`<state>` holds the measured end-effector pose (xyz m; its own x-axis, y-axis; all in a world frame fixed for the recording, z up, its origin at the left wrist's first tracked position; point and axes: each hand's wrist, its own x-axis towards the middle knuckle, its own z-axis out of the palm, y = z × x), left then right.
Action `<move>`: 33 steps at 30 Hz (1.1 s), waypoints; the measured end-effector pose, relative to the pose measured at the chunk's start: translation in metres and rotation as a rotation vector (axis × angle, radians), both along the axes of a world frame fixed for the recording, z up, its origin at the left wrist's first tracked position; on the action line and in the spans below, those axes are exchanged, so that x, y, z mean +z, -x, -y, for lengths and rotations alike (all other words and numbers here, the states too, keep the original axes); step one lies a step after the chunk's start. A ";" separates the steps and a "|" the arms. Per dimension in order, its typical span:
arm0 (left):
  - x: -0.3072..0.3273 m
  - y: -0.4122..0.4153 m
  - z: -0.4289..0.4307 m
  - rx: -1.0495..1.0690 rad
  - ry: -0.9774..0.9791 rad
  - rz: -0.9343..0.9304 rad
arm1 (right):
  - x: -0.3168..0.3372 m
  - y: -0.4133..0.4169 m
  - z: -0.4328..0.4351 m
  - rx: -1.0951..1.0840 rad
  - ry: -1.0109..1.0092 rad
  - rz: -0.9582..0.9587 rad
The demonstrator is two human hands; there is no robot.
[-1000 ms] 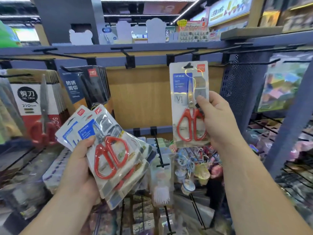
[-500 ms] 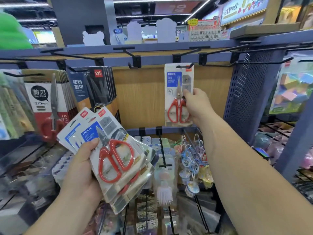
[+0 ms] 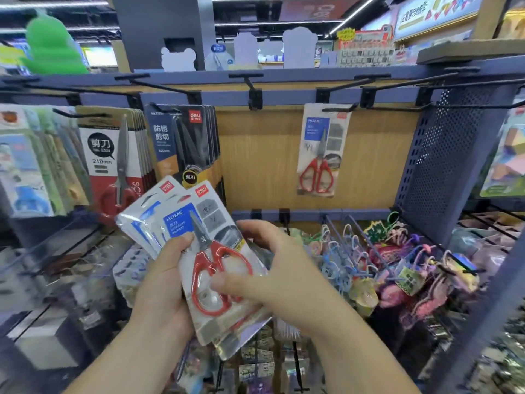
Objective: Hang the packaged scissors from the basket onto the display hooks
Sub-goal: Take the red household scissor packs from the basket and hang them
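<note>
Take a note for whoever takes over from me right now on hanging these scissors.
The left hand holds the stack of scissor packs.
The right hand pinches the top pack, thumb on its front.
Done: a hung pack is on the hook at the back panel.
Left: hang the top pack, then the rest of the stack.
The basket is out of view.

Light level: bright, even.
Source: ceiling light strips [image 3: 278, 23] at 12 o'clock.
Shadows: faint, soft-edged; lower shelves at 6 o'clock are dimmer.
Glare: white sheen on the scissors packs [image 3: 181, 220], centre.
Blur: goods at 3, 7 and 9 o'clock are smeared.
Distortion: shelf rail [image 3: 298, 73] bows; uprights lean at 3 o'clock.
</note>
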<state>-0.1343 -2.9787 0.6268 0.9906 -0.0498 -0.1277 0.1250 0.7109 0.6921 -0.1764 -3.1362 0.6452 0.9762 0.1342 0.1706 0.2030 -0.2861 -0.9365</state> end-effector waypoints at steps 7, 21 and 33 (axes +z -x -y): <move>-0.013 0.005 -0.004 0.135 0.001 0.011 | -0.019 -0.002 -0.003 -0.051 -0.324 -0.081; -0.016 0.021 0.015 0.110 -0.016 -0.004 | -0.039 0.002 -0.013 -0.246 -0.735 0.006; -0.024 0.032 0.017 0.165 -0.135 0.075 | -0.047 0.005 -0.011 -0.246 -0.788 0.005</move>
<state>-0.1660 -2.9958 0.6026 0.9909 0.1260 -0.0480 -0.0405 0.6178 0.7853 -0.1809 -3.1255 0.5985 0.9610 -0.2439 0.1301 0.2252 0.4178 -0.8802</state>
